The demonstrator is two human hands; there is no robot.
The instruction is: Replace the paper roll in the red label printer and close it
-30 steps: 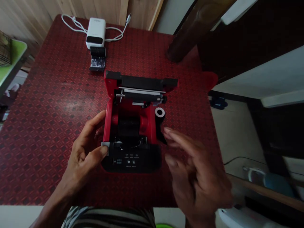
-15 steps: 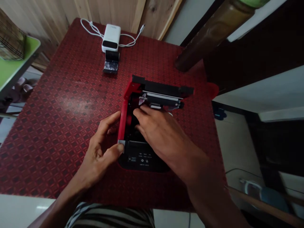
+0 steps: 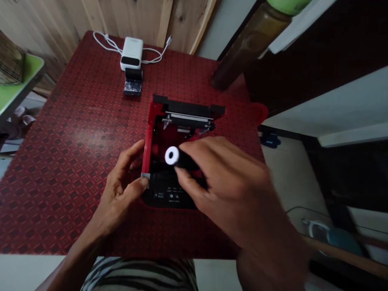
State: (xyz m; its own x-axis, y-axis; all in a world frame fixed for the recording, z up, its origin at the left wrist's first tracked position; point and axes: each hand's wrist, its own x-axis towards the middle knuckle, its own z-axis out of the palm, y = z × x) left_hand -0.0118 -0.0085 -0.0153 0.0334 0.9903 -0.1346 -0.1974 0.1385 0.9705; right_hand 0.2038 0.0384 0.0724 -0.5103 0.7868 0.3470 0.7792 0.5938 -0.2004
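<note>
A red and black device (image 3: 174,198) lies on the patterned red table with its lid raised, showing a dark roller under the lid. My left hand (image 3: 121,182) holds the device's left side, thumb on the grey front corner and fingers along the red wall. Over the open compartment, my right hand (image 3: 218,173) is closed round a black roll (image 3: 186,159) with a white, hollow end (image 3: 171,155) facing left. The far end of the roll is hidden by my fingers.
On the red table (image 3: 75,161), a white power bank (image 3: 132,52) with a white cable lies at the back, touching a small black roll (image 3: 132,83). A tall brown bottle (image 3: 247,48) with a green lid stands at the back right.
My right hand has come up out of the compartment with the black roll in its fingers. My left hand keeps its hold. The whole view has shifted slightly.
</note>
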